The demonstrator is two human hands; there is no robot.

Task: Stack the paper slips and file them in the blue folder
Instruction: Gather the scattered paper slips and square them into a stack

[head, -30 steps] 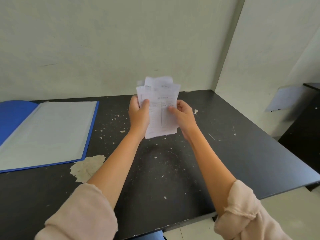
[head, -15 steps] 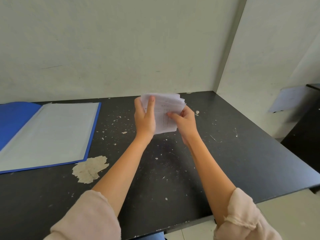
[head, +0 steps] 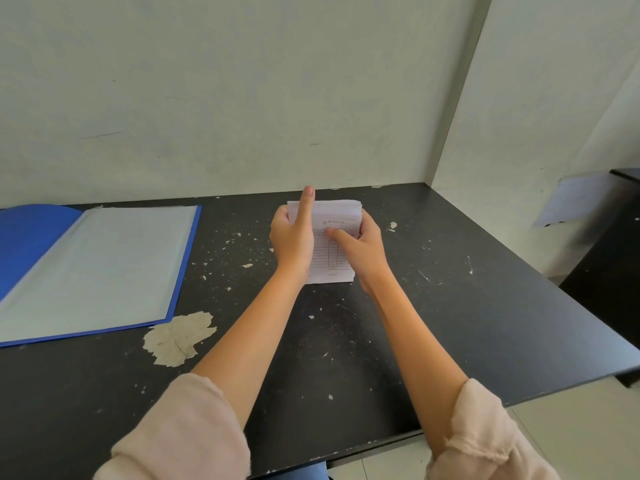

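A stack of white paper slips [head: 332, 258] with a printed table on the top one is held between both hands above the middle of the black table [head: 450, 306]. My left hand [head: 294, 237] grips the stack's left edge, its index finger pointing up along the top. My right hand [head: 367, 244] grips the right edge with the thumb across the top slip. The blue folder [head: 104, 268] lies open at the far left, a pale clear sleeve facing up.
A torn beige patch [head: 180, 337] marks the tabletop just below the folder's corner, and small white flecks are scattered around. A pale wall stands behind the table. A sheet of paper [head: 571, 199] hangs at the far right beside a dark cabinet.
The slips have come down from an upright, loosely fanned hold to a squared stack low over the table. Both hands lowered with them.
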